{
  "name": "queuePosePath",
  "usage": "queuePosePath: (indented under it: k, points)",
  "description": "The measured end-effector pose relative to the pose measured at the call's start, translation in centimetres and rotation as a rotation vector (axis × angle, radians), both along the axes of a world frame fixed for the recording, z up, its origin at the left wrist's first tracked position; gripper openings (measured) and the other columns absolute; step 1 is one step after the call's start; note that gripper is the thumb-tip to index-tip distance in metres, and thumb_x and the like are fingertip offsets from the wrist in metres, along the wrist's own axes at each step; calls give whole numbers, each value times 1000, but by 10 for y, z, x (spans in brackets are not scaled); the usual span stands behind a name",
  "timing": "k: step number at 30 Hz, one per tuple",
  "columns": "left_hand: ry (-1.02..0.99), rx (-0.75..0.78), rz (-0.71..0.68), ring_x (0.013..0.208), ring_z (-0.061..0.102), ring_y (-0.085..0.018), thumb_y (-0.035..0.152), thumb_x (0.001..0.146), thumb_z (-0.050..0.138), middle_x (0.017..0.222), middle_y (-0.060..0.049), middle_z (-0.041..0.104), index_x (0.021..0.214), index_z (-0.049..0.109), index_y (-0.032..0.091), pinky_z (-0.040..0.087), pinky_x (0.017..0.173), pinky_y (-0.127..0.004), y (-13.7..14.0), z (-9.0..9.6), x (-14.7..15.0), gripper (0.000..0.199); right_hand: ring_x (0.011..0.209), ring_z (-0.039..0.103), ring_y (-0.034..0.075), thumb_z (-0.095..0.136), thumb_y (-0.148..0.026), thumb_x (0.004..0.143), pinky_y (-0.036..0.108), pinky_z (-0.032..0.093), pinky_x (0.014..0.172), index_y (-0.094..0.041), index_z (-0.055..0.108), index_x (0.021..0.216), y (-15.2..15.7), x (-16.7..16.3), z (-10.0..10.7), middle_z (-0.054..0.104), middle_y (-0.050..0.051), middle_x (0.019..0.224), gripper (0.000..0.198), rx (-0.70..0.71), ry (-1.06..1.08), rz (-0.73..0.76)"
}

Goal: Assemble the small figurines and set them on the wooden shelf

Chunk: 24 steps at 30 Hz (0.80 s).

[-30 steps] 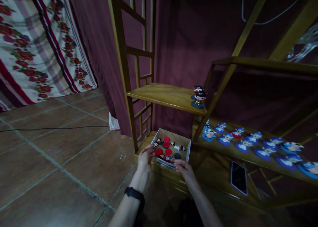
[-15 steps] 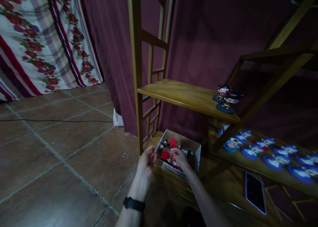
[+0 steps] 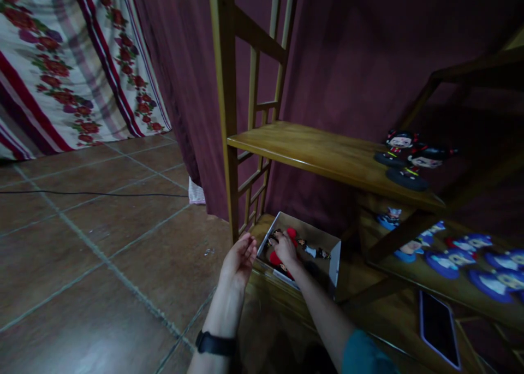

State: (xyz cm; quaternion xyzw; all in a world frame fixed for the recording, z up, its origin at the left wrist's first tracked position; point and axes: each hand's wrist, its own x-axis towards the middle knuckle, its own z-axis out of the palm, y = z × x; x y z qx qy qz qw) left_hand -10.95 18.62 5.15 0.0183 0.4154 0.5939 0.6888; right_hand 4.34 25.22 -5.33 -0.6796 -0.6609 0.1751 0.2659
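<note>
A shallow cardboard box [image 3: 336, 265] holds several small dark-haired figurines [image 3: 323, 254] and round red pieces [image 3: 291, 232]. My right hand [image 3: 285, 248] reaches into its left half, fingers bent round a small dark-haired figurine [image 3: 271, 241]; the hand partly covers it. Just outside the box's left edge is my left hand [image 3: 238, 260], palm turned toward the box. Its fingers are loosely curled, with nothing visible in them. A black band [image 3: 215, 343] circles the left wrist.
The box stands on the low level of a wooden shelf unit [image 3: 227, 106]. Two dark-haired figurines [image 3: 409, 169] stand on the board above [image 3: 311, 147]. To the right are several blue-based figurines [image 3: 450, 259] and a phone [image 3: 440, 327]. A cable [image 3: 94, 193] crosses the tiled floor.
My right hand has moved left and farther into the box, onto the figurines at its far left. My left hand stays beside the box, its fingers a little looser. The view has shifted slightly.
</note>
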Motion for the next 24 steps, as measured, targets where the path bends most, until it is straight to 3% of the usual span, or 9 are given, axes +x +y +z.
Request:
queuePosePath:
  k: [6, 12, 19, 24]
  points:
    - [18, 9, 18, 63, 62, -11, 3, 73, 54, 77, -8, 65, 90, 61, 12, 49, 54, -19, 3, 5, -5, 20, 104, 48, 22, 56, -30, 73, 29, 35, 87, -18, 57, 99, 4, -14, -10, 53, 10, 107, 29, -73, -73, -83]
    - [21, 4, -8, 64, 63, -12, 4, 73, 54, 78, -8, 66, 91, 61, 12, 50, 55, -19, 5, 5, 0, 21, 101, 50, 20, 52, -23, 74, 29, 34, 91, -19, 59, 97, -1, -2, -6, 56, 9, 104, 25, 9, 87, -42]
    - [14, 11, -18, 66, 63, -12, 4, 74, 52, 77, -8, 66, 91, 61, 12, 50, 54, -19, 5, 5, -2, 21, 89, 56, 16, 42, -17, 72, 31, 40, 84, -21, 61, 88, -31, 70, -5, 62, 4, 93, 26, 31, 211, -181]
    - [-5, 33, -20, 65, 63, -12, 3, 74, 51, 76, -9, 65, 92, 60, 11, 50, 55, -19, 5, 4, -7, 21, 78, 59, 18, 43, -24, 68, 32, 46, 74, -23, 64, 77, -58, 118, -16, 66, 1, 82, 23, 4, 348, -323]
